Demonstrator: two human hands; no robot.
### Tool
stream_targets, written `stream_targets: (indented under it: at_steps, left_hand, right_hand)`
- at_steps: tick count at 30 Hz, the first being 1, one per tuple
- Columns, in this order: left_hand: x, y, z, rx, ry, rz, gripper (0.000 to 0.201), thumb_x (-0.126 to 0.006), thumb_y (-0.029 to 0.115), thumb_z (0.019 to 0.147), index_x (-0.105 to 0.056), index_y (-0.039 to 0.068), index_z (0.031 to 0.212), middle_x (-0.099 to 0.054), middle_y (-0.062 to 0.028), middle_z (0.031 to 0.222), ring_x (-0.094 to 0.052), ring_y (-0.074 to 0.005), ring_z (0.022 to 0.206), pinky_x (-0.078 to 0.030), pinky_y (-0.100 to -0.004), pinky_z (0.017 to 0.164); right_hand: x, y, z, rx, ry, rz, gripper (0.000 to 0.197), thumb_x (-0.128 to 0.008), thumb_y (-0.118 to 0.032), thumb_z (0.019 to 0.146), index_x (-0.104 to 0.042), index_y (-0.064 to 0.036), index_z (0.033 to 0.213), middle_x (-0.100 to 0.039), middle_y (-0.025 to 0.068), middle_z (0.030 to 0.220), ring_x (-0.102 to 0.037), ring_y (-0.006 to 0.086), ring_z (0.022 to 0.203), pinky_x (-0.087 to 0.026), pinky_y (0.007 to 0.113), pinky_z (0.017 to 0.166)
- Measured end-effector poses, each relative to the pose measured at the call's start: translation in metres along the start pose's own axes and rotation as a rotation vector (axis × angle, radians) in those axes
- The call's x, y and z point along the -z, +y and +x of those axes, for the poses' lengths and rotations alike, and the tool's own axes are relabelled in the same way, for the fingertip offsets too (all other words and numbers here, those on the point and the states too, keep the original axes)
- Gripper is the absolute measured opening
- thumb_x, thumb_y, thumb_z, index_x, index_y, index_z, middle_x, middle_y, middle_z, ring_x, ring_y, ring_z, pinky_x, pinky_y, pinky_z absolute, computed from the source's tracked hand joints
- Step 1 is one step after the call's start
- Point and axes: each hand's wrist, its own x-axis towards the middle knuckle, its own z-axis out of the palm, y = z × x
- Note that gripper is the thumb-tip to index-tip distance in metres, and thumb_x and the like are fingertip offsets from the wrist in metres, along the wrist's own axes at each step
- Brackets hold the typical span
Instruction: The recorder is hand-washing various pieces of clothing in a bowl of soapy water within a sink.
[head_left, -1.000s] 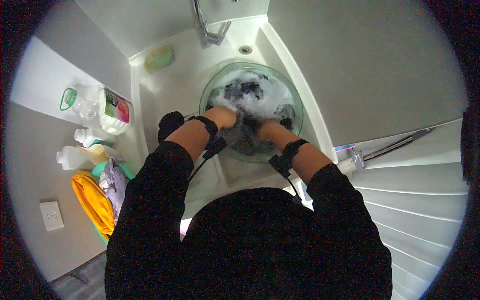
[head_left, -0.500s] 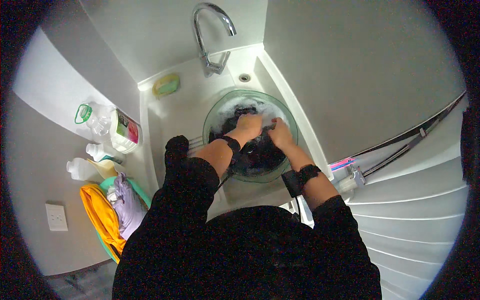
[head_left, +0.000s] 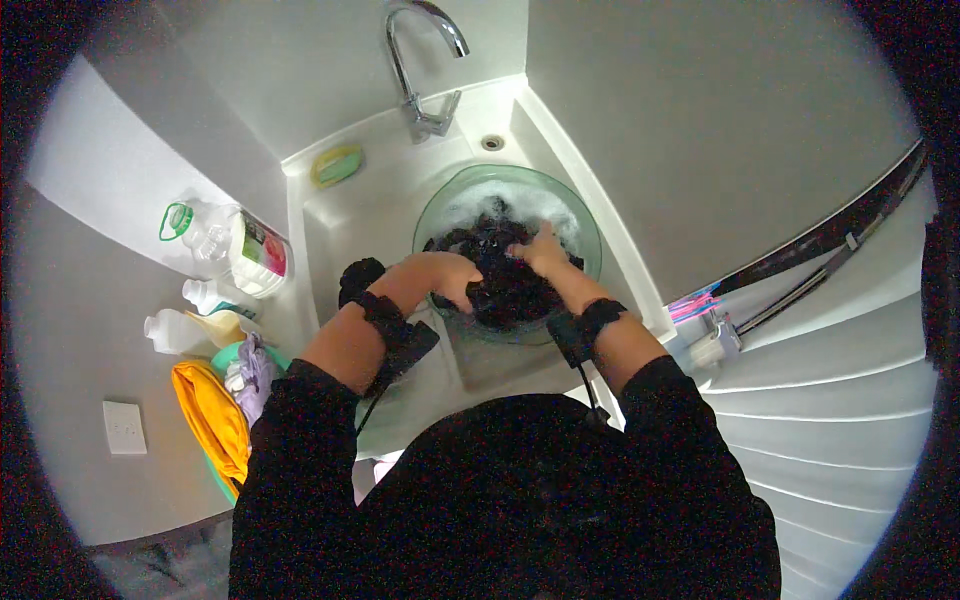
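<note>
Translucent green, the round basin (head_left: 591, 230) stood in the white sink (head_left: 385, 205), and in it a dark cloth (head_left: 505, 290) lay bunched in water, with white suds (head_left: 545, 203) gathered toward the far rim. The left hand (head_left: 448, 275) bent down over the cloth's left side, fingers curled against it; whether they had closed on a fold could not be told. The right hand (head_left: 540, 250) touched the cloth's upper right part, its fingers partly spread and pointing inward, its hold likewise unclear.

On the left, a large clear bottle (head_left: 207, 245) with a green handled cap carried a label (head_left: 265, 248) in dark green and pink; its print was too small to read. Two paler bottles stood nearby, one with a greenish label, also illegible. Orange fabric (head_left: 210, 415) and lilac fabric (head_left: 257, 385) were heaped just below them.

The sink's surface was smooth, with a chrome tap (head_left: 396, 62) at the back and green soap (head_left: 340, 165) in the far left corner. Plain grey walls (head_left: 700, 150) rose around it; a white socket plate (head_left: 125, 428) was set at left.
</note>
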Motion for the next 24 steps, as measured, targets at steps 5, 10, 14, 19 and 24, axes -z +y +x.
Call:
stream_targets:
  at_steps: [5, 10, 14, 19, 24]
  left_hand:
    - [0.004, 0.001, -0.005, 0.044, -0.084, 0.051, 0.051, -0.078, 0.047, 0.065, -0.07, 0.003, 0.092, -0.069, -0.0202, 0.086, -0.066, -0.0383, 0.085, -0.051, -0.0463, 0.076]
    - [0.005, 0.001, -0.006, 0.222, 0.214, -0.165, 0.048, -0.075, 0.048, 0.069, -0.071, 0.003, 0.087, -0.069, -0.0189, 0.083, -0.067, -0.0351, 0.081, -0.051, -0.045, 0.072]
    - [0.007, 0.015, 0.022, 0.361, 0.441, -0.26, 0.035, -0.07, 0.037, 0.079, -0.071, 0.006, 0.096, -0.067, -0.0179, 0.087, -0.066, -0.0348, 0.085, -0.052, -0.0448, 0.073]
    - [-0.015, 0.012, 0.064, 0.096, 0.764, -0.11, 0.057, -0.07, 0.019, 0.08, -0.05, 0.0, 0.13, -0.058, -0.022, 0.119, -0.057, -0.0395, 0.109, -0.046, -0.047, 0.093]
    - [-0.029, 0.002, 0.085, 0.339, 0.65, -0.008, 0.056, -0.071, 0.021, 0.079, -0.052, -0.004, 0.125, -0.061, -0.0254, 0.107, -0.059, -0.0393, 0.104, -0.048, -0.045, 0.092]
  right_hand:
    - [0.001, 0.023, 0.008, 0.164, -0.329, -0.242, 0.067, -0.081, -0.035, 0.067, -0.056, -0.0018, 0.121, -0.067, 0.0205, 0.104, -0.064, 0.0353, 0.103, -0.048, 0.042, 0.087]
    - [0.034, -0.008, 0.001, 0.231, -0.189, -0.018, 0.039, -0.076, -0.031, 0.067, -0.067, -0.0043, 0.094, -0.069, 0.0152, 0.087, -0.065, 0.0298, 0.085, -0.048, 0.039, 0.078]
    - [0.064, -0.021, 0.006, 0.262, -0.118, 0.11, 0.028, -0.068, -0.025, 0.07, -0.067, -0.0023, 0.087, -0.066, 0.0147, 0.077, -0.063, 0.0277, 0.074, -0.048, 0.039, 0.07]
    - [0.043, -0.011, -0.011, 0.345, -0.202, -0.22, 0.025, -0.065, -0.022, 0.072, -0.067, -0.0004, 0.086, -0.066, 0.0201, 0.081, -0.064, 0.0344, 0.077, -0.049, 0.043, 0.071]
    - [0.045, -0.01, -0.032, 0.4, -0.328, -0.491, 0.024, -0.062, -0.021, 0.076, -0.068, 0.0003, 0.084, -0.067, 0.0242, 0.091, -0.062, 0.0425, 0.08, -0.05, 0.045, 0.072]
